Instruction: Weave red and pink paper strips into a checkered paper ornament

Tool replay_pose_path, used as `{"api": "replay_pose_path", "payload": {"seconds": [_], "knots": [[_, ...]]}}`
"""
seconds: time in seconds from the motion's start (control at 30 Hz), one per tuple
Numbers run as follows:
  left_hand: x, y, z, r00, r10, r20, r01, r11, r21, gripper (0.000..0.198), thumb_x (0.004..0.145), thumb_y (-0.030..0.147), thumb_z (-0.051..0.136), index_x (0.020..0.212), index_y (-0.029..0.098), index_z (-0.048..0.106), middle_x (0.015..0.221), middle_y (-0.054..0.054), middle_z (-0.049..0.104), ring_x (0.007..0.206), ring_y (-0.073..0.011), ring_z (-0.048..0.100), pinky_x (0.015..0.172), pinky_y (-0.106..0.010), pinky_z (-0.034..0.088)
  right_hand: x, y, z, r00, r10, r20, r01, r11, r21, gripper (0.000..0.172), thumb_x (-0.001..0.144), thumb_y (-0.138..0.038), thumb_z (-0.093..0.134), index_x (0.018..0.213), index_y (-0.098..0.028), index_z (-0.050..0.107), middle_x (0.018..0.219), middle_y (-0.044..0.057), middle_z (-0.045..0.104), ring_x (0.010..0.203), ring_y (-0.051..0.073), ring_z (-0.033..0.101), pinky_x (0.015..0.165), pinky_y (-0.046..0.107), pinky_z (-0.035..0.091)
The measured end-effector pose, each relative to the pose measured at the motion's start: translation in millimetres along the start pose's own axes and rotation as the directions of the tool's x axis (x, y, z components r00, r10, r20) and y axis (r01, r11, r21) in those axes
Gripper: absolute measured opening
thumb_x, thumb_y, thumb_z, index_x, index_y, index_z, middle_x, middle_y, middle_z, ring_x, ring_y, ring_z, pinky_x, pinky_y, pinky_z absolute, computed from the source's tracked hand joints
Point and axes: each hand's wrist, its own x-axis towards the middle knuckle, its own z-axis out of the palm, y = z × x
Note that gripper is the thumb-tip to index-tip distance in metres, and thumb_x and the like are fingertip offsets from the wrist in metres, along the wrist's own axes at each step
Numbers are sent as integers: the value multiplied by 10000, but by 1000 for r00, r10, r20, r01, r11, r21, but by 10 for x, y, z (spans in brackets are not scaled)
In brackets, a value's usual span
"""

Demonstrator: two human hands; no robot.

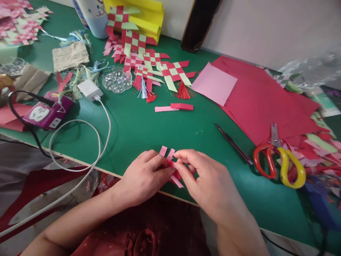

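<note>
Near the front edge of the green table, my left hand [149, 170] is closed on a small weave of pink and red paper strips [177, 180]. My right hand [199, 172] pinches the same weave from the other side, thumb and forefinger together at a red strip. Pink strip ends stick out above and below my fingers, which hide most of the weave. Beyond my hands lie a loose pink paper strip [165, 109] and a red paper strip [182, 106], overlapping end to end.
Scissors [275, 156] and a dark pen [234, 144] lie to the right, beside red paper sheets [255, 96] and a pink square [214, 84]. Woven paper fish [176, 73] and a dish of googly eyes [117, 80] sit behind. A purple power adapter [49, 110] and white cable occupy the left.
</note>
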Motion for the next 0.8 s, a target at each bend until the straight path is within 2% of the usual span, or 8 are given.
{"api": "replay_pose_path", "payload": {"seconds": [0.1, 0.2, 0.4, 0.5, 0.67, 0.8], "knots": [[16, 7, -8, 1000, 15, -14, -15, 1000, 6, 173, 969, 206, 542, 916, 183, 706, 910, -48, 659, 803, -189, 505, 719, -327, 477, -57, -51, 13, 990, -128, -59, 121, 987, -105, 119, 960, -169, 526, 985, -198, 639, 836, 15, 733, 709, 155, 638, 675, 280, 475], [23, 7, -9, 999, 31, -36, -30, 999, 28, 233, 975, 198, 521, 814, 167, 687, 837, -55, 629, 771, -187, 484, 691, -325, 458, -82, -110, 27, 974, -217, -66, 205, 967, -149, 155, 947, -125, 532, 1022, -171, 659, 827, 24, 733, 703, 160, 614, 700, 291, 480], [8, 1, 0, 999, 22, -41, -22, 1000, 2, 269, 975, 159, 484, 770, 158, 658, 849, -56, 631, 777, -177, 486, 710, -324, 465, -100, -151, 41, 958, -278, -74, 268, 955, -129, 164, 929, -91, 548, 1026, -150, 666, 870, 35, 734, 748, 168, 614, 737, 299, 499], [11, 0, -8, 1000, 11, -25, -11, 1000, 9, 251, 974, 168, 499, 786, 166, 665, 874, -47, 649, 783, -172, 499, 719, -318, 473, -139, -79, 62, 964, -252, -91, 243, 965, -98, 151, 926, -100, 565, 1035, -161, 651, 894, 29, 732, 773, 161, 630, 759, 293, 500], [6, -6, -11, 999, -2, 39, 2, 1000, 7, 140, 982, 236, 542, 1012, 197, 673, 968, -42, 671, 832, -179, 551, 757, -331, 495, -203, 112, 147, 989, -55, -134, 41, 994, -104, 114, 962, -186, 524, 1023, -191, 620, 833, 21, 715, 743, 147, 660, 685, 264, 494], [4, -6, -6, 997, -18, 81, 15, 999, 29, 133, 990, 255, 529, 989, 147, 606, 923, -52, 669, 823, -185, 576, 769, -347, 490, -229, 189, 192, 996, 22, -86, -31, 994, -101, 138, 957, -223, 507, 1020, -199, 628, 785, 20, 697, 693, 154, 661, 615, 264, 489]]}}
